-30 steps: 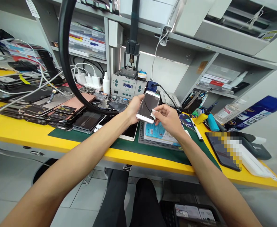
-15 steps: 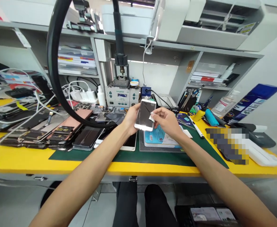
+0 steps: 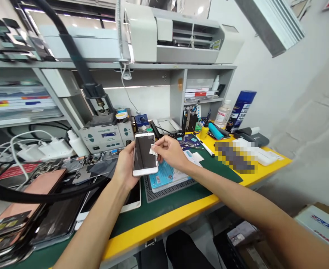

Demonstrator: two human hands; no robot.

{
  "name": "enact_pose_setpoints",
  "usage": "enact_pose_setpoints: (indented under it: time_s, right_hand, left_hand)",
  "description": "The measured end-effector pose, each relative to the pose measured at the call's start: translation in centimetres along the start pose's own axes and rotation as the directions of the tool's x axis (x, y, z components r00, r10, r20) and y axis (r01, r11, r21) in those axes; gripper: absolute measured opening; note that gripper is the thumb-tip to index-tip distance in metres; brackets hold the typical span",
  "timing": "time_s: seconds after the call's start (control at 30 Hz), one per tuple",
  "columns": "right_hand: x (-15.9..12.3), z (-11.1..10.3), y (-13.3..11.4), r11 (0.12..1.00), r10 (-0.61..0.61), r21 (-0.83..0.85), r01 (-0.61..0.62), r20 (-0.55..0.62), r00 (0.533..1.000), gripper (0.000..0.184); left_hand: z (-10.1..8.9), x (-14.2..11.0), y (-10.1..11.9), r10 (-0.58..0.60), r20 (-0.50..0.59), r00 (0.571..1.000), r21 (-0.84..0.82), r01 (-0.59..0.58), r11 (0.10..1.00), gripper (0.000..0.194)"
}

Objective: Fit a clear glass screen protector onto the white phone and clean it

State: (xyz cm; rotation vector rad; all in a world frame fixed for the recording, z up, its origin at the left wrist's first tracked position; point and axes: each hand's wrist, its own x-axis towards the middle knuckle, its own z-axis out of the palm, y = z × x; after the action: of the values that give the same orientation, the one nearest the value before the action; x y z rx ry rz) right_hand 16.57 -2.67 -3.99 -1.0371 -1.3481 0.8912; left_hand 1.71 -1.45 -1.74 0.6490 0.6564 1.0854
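A white-framed smartphone (image 3: 144, 155) with a dark screen is held up over the bench, tilted toward me. My left hand (image 3: 126, 164) is closed around its left edge and back. In my right hand (image 3: 167, 151), thumb and fingers pinch a small white wipe (image 3: 153, 150) against the right side of the screen. Below the phone lie a blue packet (image 3: 161, 176) and a grey perforated mat (image 3: 153, 196). Partly behind my left wrist is a white tablet or larger phone (image 3: 135, 198).
Stacked phones (image 3: 52, 220) and a black hose (image 3: 41, 196) crowd the left. Behind stands a grey control unit (image 3: 108, 138). A white marker (image 3: 206, 147), yellow bottle (image 3: 204, 131) and blue spray can (image 3: 241, 110) are at the right. A printer (image 3: 181, 37) sits on the shelf.
The camera view has swung to the right, so the bench things appear further left. Both hands keep their hold on the phone and wipe; the wipe stays at the screen's right side.
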Motion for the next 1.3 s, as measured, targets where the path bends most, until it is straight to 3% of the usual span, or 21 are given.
enact_pose_setpoints:
  time_s: [0.27,0.5,0.87,1.1,1.3]
  right_hand:
    - [0.0,-0.3,0.2,0.999,-0.052,0.02,0.051,0.089,0.995,0.016]
    - [-0.6,0.0,0.2,0.999,-0.024,0.034,0.017,0.223,0.974,0.017]
    - [-0.9,-0.1,-0.1,0.999,-0.033,-0.005,0.035,0.252,0.967,0.014]
    - [-1.2,0.0,-0.9,0.999,-0.022,-0.032,0.032,0.276,0.961,0.012]
    - [-1.1,-0.4,-1.1,0.993,-0.042,-0.088,0.076,0.335,0.941,0.024]
  left_hand:
    - [-0.2,0.2,-0.1,0.054,-0.103,0.993,0.058,-0.048,0.997,0.038]
    - [-0.5,0.6,0.2,0.106,-0.118,0.987,0.045,-0.101,0.994,0.041]
    - [-0.6,0.8,0.1,0.082,-0.199,0.977,-0.047,-0.093,0.995,0.05]
    - [-1.9,1.3,0.7,-0.018,-0.125,0.992,-0.203,-0.008,0.979,0.051]
    - [-1.8,1.1,1.1,-0.023,-0.105,0.994,-0.309,-0.011,0.951,0.047]
